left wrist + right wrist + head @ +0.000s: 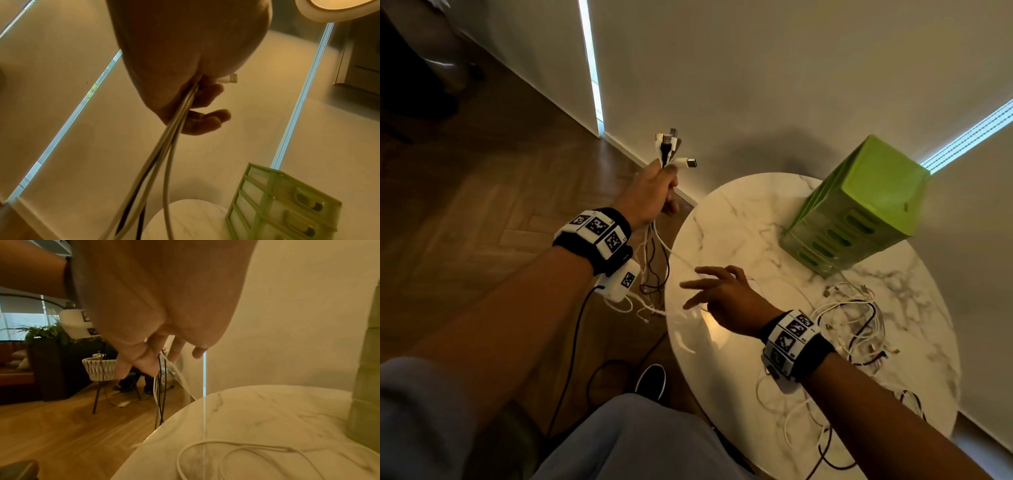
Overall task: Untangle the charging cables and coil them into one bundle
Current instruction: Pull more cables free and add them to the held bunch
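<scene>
My left hand [658, 192] is raised left of the round marble table [726, 212] and grips several charging cables just below their plugs [671, 147], which stick up above the fist. The held white and black cables [654, 260] hang down past the table's left edge; in the left wrist view they [164, 146] run out from under the curled fingers [205, 120]. My right hand [709, 287] hovers over the table's left part with fingers spread, holding nothing. A loose tangle of white and dark cables [852, 322] lies on the table to the right of my right wrist.
A green plastic drawer unit [859, 205] stands at the back of the table near the wall. More cable loops [801, 411] trail over the table's near edge. Wooden floor [500, 205] lies to the left, with my shoe [650, 380] and knee below.
</scene>
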`<state>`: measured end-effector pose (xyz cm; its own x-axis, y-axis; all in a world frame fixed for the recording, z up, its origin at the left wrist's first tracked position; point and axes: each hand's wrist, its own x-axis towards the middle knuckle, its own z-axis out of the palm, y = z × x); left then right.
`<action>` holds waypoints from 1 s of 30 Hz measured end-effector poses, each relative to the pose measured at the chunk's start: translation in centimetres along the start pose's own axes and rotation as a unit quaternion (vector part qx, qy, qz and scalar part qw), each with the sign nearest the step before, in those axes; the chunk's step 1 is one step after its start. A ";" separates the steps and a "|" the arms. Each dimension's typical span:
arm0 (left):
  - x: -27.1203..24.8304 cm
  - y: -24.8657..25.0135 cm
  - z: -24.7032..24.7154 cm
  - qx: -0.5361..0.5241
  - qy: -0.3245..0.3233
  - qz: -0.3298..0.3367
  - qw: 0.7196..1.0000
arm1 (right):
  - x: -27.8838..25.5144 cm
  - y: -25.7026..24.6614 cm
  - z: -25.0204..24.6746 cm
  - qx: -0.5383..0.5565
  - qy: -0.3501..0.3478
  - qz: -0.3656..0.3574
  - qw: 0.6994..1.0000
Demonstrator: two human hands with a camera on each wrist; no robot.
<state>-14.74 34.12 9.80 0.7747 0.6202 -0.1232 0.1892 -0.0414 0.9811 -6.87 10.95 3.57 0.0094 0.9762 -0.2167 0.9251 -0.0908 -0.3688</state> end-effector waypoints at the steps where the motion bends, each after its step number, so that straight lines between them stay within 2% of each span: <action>1: 0.0 -0.1 0.0 0.016 0.001 -0.002 1.000 | -0.1 0.0 -0.1 0.012 0.006 0.002 1.000; 3: 0.0 -0.1 0.2 0.013 -0.031 -0.007 0.999 | -0.1 -0.2 -1.0 0.065 0.087 0.032 0.994; 5: -0.5 0.4 0.7 -0.009 -0.098 -0.006 0.995 | 0.7 -0.2 -2.2 0.137 0.165 0.097 0.972; 6: -0.7 0.5 1.2 0.001 -0.135 0.004 0.991 | 1.4 -0.3 -3.0 0.186 0.172 0.126 0.959; 8: -1.0 0.7 2.5 0.045 -0.194 0.026 0.980 | 3.0 -1.0 -4.5 0.301 0.138 0.162 0.930; 10: -1.0 0.8 3.6 0.079 -0.197 0.063 0.975 | 4.3 -1.8 -5.2 0.393 0.146 0.152 0.895; 12: -0.8 0.8 4.1 0.100 -0.179 0.114 0.972 | 4.9 -2.5 -5.6 0.481 0.195 0.151 0.841; 13: -0.6 0.9 4.0 0.098 -0.182 0.115 0.972 | 5.0 -2.8 -5.8 0.518 0.214 0.158 0.813; 16: -1.0 2.1 3.7 0.029 -0.230 0.038 0.972 | 4.8 -3.2 -6.0 0.598 0.234 0.172 0.747; 18: -0.9 2.1 3.9 0.022 -0.262 0.040 0.964 | 4.8 -3.7 -6.2 0.633 0.233 0.150 0.723; 20: -0.7 2.0 4.3 0.024 -0.291 0.049 0.955 | 4.8 -4.1 -6.6 0.638 0.241 0.147 0.717; 23: -0.3 1.4 5.0 -0.018 -0.298 0.038 0.953 | 4.2 -3.5 -6.9 0.665 0.243 0.160 0.687; 26: -1.4 0.1 5.4 -0.094 -0.375 0.006 0.922 | 2.8 -2.6 -7.9 0.727 0.245 0.140 0.626; 28: -2.2 -1.6 5.8 -0.001 -0.440 -0.046 0.897 | 1.9 -2.4 -8.8 0.770 0.219 0.121 0.587; 29: -2.3 -2.7 6.2 0.085 -0.474 -0.062 0.874 | 1.5 -2.1 -9.3 0.780 0.196 0.113 0.584; 30: -2.3 -3.7 6.5 0.164 -0.494 -0.060 0.852 | 1.2 -1.9 -9.8 0.775 0.173 0.110 0.598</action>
<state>-13.26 27.79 5.50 0.8370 -0.3193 -0.4445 0.3356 -0.3420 0.8777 -4.89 14.25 12.84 0.3914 0.8653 -0.3133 -0.5732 -0.0371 -0.8185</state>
